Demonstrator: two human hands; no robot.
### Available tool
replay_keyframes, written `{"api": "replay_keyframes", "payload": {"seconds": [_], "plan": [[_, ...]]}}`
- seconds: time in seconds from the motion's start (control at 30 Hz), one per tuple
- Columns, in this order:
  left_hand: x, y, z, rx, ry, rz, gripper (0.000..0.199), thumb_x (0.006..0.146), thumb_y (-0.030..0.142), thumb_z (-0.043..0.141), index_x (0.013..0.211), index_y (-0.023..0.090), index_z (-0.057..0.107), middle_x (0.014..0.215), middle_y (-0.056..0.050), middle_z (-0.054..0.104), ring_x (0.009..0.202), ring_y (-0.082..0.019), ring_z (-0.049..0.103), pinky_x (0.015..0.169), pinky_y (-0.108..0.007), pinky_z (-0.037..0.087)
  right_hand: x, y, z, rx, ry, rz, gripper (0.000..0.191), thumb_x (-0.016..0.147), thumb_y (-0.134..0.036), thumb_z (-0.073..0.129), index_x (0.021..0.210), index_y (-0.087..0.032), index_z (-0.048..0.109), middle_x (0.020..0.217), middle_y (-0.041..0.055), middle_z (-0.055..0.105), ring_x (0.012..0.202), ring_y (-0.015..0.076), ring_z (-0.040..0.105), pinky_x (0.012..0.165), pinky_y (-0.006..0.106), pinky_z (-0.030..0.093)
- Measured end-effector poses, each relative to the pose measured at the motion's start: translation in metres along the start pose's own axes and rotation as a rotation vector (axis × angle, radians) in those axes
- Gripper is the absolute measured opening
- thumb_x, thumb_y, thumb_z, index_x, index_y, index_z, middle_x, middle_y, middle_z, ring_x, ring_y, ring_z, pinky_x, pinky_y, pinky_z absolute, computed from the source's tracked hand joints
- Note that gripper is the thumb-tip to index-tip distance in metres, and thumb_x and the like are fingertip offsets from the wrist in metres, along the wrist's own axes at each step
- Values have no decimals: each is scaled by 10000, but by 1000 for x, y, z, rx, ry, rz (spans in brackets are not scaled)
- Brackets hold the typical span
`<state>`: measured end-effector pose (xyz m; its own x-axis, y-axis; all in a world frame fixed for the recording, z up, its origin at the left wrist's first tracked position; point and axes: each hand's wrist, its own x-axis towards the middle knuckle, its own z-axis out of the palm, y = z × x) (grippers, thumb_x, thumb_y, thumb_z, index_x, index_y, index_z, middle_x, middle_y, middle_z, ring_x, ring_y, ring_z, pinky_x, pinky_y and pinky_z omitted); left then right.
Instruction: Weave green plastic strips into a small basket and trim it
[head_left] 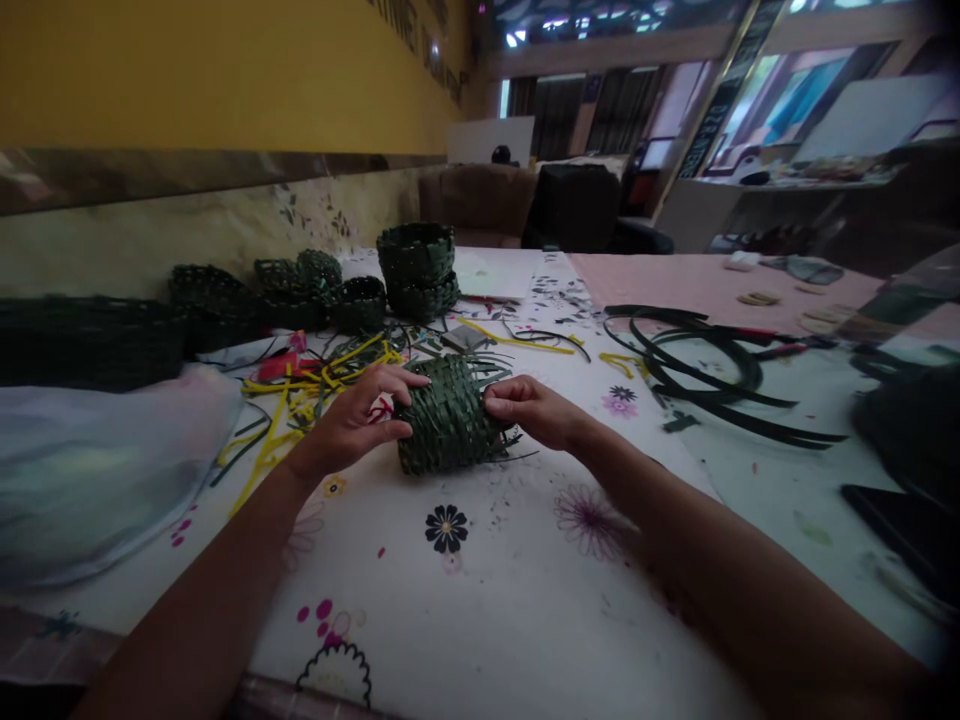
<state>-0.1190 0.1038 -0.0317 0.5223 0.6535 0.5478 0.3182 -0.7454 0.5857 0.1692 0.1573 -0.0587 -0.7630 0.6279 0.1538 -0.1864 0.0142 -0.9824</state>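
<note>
Dark green, flat woven strips form a small basket [446, 415] lying on its side on a table [480, 580] with a white, flower-printed cover, in from the near edge. The left hand [345, 425] has its thumb and forefinger parted, gripping the basket's left end. The right hand [540, 410] is nearly closed, thumb and fingertips pinched at the right end; whether they hold a single strip or the woven edge is too small to tell.

The rounded wall looks largely woven, its surface ridged and tightly crossed. Thin loose ends [491, 370] splay from the right end, so that side appears unfinished, its ends not yet tucked in or trimmed. The inside and base cannot be seen.

Towards the far edge, two similar baskets [416, 255] are stacked, with evener rims. Thin yellow strips [259, 462] lie tangled to the basket's left, beside a cloudy, crinkled plastic bag [97, 470] near the near left corner. Towards the right edge, long, smooth green strips [660, 312] curl in wide loops.
</note>
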Motion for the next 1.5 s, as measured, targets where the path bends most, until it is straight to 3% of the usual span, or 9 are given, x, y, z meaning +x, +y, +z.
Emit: {"api": "replay_keyframes", "payload": {"seconds": [0.13, 0.27, 0.5, 0.67, 0.83, 1.0, 1.13, 1.23, 1.5], "plan": [[6, 12, -4, 231, -80, 15, 444, 908, 342, 714, 1339, 309, 612, 1234, -58, 618, 1201, -217, 542, 1097, -377, 400, -1, -5, 0, -57, 33, -14, 458, 837, -507, 760, 615, -176, 535, 545, -76, 477, 515, 78, 441, 547, 231, 414], [13, 18, -5, 268, -138, 4, 445, 896, 413, 707, 1333, 340, 664, 1154, -54, 595, 1157, -217, 545, 1070, -356, 426, -2, -14, 2, -95, 42, 9, 425, 834, -466, 774, 625, -165, 559, 564, -78, 491, 534, 69, 425, 551, 220, 391], [31, 17, -13, 323, -261, 20, 498, 875, 543, 683, 1319, 318, 687, 1096, -62, 568, 1079, -220, 540, 1035, -377, 443, 3, -6, 17, 83, 141, 107, 306, 676, -345, 891, 847, -145, 736, 798, -1, 735, 707, 110, 635, 732, 269, 510], [36, 21, -5, 373, -171, 143, 425, 857, 523, 716, 1148, 214, 739, 1043, -70, 577, 1040, -220, 559, 962, -362, 462, 2, -12, 25, 137, 251, 102, 283, 614, -309, 913, 749, -146, 726, 690, -23, 722, 612, 96, 621, 640, 237, 497], [35, 16, 15, 286, -86, 178, 191, 942, 383, 659, 1020, 222, 726, 1273, -82, 613, 1203, -237, 526, 1076, -409, 373, 0, -19, 22, 162, 268, 120, 249, 639, -285, 892, 725, -133, 715, 671, -7, 722, 575, 98, 631, 582, 230, 490], [44, 4, 27, 211, -14, 92, 223, 942, 365, 648, 1103, 231, 725, 1044, -53, 613, 1054, -216, 543, 1010, -391, 411, 0, -13, 17, 212, 280, 176, 263, 638, -298, 895, 748, -146, 710, 684, 4, 730, 574, 113, 645, 562, 236, 511], [57, 3, 14, 189, -171, 62, 547, 864, 525, 721, 1338, 261, 652, 1073, -57, 601, 1044, -228, 546, 1000, -391, 431, 0, -12, 11, 208, 275, 191, 270, 633, -310, 899, 721, -147, 703, 645, -6, 707, 543, 102, 620, 526, 222, 497], [61, 6, 5, 141, -309, 87, 506, 863, 537, 717, 1290, 267, 681, 1234, -78, 604, 1163, -249, 543, 1058, -394, 411, 0, -14, 9, 211, 277, 181, 279, 624, -306, 905, 690, -148, 685, 613, -20, 687, 518, 91, 593, 492, 206, 461], [63, 20, 26, 287, -137, 51, 224, 858, 285, 647, 1068, 215, 682, 1065, -54, 561, 1057, -228, 528, 991, -398, 418, -1, -13, 6, 176, 214, 173, 309, 650, -328, 909, 764, -151, 683, 689, -20, 695, 624, 104, 617, 611, 233, 502]]}}
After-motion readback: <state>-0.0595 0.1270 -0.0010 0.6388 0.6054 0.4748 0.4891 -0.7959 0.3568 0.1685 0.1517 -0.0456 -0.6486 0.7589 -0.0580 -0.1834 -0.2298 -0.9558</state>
